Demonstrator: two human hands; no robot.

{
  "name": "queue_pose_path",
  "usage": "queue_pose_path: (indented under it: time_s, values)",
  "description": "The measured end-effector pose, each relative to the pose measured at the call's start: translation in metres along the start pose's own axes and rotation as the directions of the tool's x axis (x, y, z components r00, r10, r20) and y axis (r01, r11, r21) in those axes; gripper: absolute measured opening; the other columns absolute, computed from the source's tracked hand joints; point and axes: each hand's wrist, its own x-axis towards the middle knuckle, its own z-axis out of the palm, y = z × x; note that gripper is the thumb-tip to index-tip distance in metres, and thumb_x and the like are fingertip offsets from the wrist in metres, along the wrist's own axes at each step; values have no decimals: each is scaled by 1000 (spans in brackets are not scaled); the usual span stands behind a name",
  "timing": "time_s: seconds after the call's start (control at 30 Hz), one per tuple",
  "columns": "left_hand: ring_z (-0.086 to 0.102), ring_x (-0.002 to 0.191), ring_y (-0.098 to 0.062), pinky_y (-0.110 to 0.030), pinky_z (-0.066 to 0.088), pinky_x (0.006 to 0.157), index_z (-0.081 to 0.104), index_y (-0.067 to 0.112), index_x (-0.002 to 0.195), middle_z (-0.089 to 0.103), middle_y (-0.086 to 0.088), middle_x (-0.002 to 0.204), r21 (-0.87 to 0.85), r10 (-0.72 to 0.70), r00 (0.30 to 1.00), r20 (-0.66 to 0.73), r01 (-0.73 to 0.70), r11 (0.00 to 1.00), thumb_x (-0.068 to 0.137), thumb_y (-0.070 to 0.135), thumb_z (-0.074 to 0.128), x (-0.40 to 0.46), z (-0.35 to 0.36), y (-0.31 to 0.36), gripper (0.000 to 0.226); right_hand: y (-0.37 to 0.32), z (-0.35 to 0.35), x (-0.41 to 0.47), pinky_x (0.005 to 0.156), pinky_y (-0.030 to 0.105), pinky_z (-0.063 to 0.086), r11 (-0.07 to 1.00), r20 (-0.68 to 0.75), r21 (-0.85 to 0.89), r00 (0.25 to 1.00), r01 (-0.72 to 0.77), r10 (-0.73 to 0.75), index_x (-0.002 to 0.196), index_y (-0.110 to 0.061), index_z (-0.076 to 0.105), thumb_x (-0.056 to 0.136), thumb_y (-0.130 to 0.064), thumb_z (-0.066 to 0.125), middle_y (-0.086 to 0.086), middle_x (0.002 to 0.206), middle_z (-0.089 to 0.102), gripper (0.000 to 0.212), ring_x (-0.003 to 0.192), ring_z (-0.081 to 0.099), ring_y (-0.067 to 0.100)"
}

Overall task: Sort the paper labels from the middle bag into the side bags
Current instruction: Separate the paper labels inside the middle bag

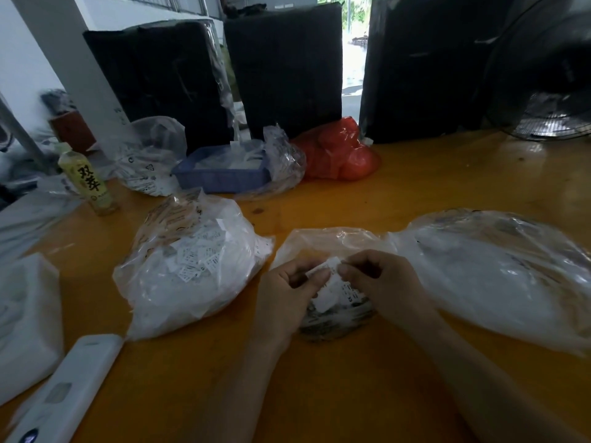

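Three clear plastic bags lie on the yellow table. The middle bag (323,241) sits under my hands and holds printed paper labels (335,314). My left hand (287,295) and my right hand (377,276) both pinch a small bunch of white labels (329,282) above that bag, fingertips meeting at its top edge. The left bag (192,270) is full of white labels, some lying on top. The right bag (499,276) is large and its contents look white and blurred.
A white remote-like device (60,388) and a white foam block (25,318) lie at the front left. Behind stand a drink bottle (88,180), another label bag (147,158), a blue basket (220,174), a red bag (339,155), black wrapped bundles (284,65) and a fan (543,75).
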Motion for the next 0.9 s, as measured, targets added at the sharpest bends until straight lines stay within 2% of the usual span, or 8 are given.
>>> queue_pose_path:
  time_s: [0.1,0.3,0.37,0.43,0.53,0.7,0.8,0.9]
  values:
    - [78,93,-6,-20,60,73,79,48,97,81,15,98,23,24,1000,-1,-24,999,88,33,84,0,-1,4,18,-1,-4,0,65,22,59,997,-3,76,999,-32,32,87,-36,73,87,-42,72,-12,82,74,6,71,69,9]
    - [74,87,6,-16,59,67,74,47,105,81,13,102,209,189,974,-128,-160,965,91,26,81,-1,-7,17,26,-8,-9,1,59,16,55,990,-55,125,996,-68,75,96,-28,74,91,-35,69,-13,81,75,10,69,69,6]
    - [68,85,13,-6,53,65,72,39,116,77,8,114,352,357,888,-291,-248,903,94,21,77,2,-23,24,28,-8,-21,3,57,12,51,995,-176,60,980,-80,90,98,-30,72,94,-36,66,-19,80,74,9,67,68,0]
    - [64,93,13,0,48,74,70,21,126,72,1,125,555,558,709,-432,-280,784,98,14,73,9,-49,32,30,-6,-37,4,58,12,46,985,-290,-151,956,-89,42,97,-33,69,97,-40,62,-18,75,72,9,68,66,-2]
    - [62,113,-12,-2,44,82,72,5,124,67,-13,128,721,658,550,-514,-138,679,99,7,69,19,-90,36,25,1,-54,7,61,23,47,848,-313,-515,948,-123,-52,96,-27,69,102,-37,55,-9,78,68,19,69,60,4]
    - [64,116,-35,-38,48,94,75,3,120,71,-18,122,755,404,761,-507,166,634,98,8,69,25,-110,21,23,22,-77,13,69,37,54,538,-251,-795,960,-279,127,92,-13,66,105,-19,46,3,80,64,25,68,59,18]
    - [65,109,-38,-46,50,88,76,6,117,75,-17,113,799,387,801,-457,178,575,99,10,67,26,-108,19,21,25,-81,12,85,42,55,444,-232,-828,931,-341,282,121,-16,63,102,-17,50,10,115,67,24,98,65,27]
    - [59,112,-37,-46,46,91,75,10,120,76,-15,109,836,391,833,-392,146,529,102,11,60,28,-103,18,24,27,-80,11,92,44,55,412,-191,-846,914,-338,358,122,-15,65,101,-18,50,10,120,66,26,105,64,28]
